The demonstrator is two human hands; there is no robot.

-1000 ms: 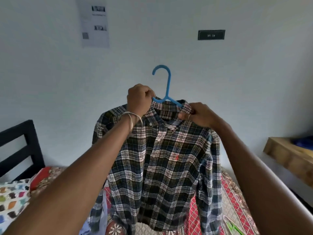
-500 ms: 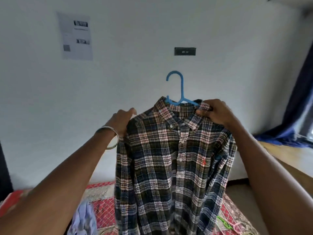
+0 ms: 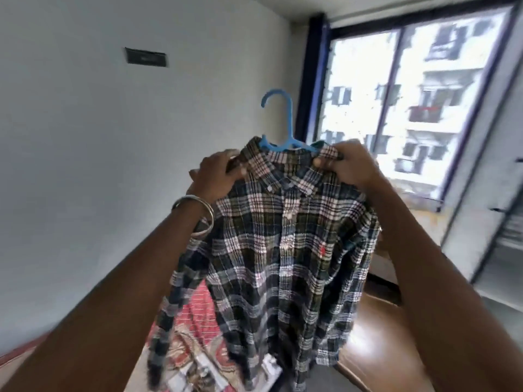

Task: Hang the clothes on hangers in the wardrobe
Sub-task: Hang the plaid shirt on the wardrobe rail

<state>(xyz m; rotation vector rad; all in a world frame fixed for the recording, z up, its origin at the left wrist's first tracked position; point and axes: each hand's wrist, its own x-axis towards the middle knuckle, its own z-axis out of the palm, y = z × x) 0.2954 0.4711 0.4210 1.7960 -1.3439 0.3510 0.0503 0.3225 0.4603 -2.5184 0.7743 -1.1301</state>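
A plaid button-up shirt (image 3: 277, 250) in dark green, blue and white hangs on a blue plastic hanger (image 3: 283, 128), held up in the air in front of me. The hanger's hook stands above the collar. My right hand (image 3: 348, 168) pinches the right side of the collar and shoulder. My left hand (image 3: 218, 174), with a metal bangle on the wrist, holds the left shoulder of the shirt beside the collar. The image is blurred by motion.
A large window (image 3: 410, 108) with a dark curtain at its left edge fills the upper right. White shelving (image 3: 503, 222) stands at the far right. A red patterned bedspread (image 3: 195, 335) lies below, a wooden floor (image 3: 376, 349) to its right, and a plain wall to the left.
The view has swung to the right, from the wall with the paper sheet to the window and shelving. My left hand has moved up from the shirt's side to the left shoulder.
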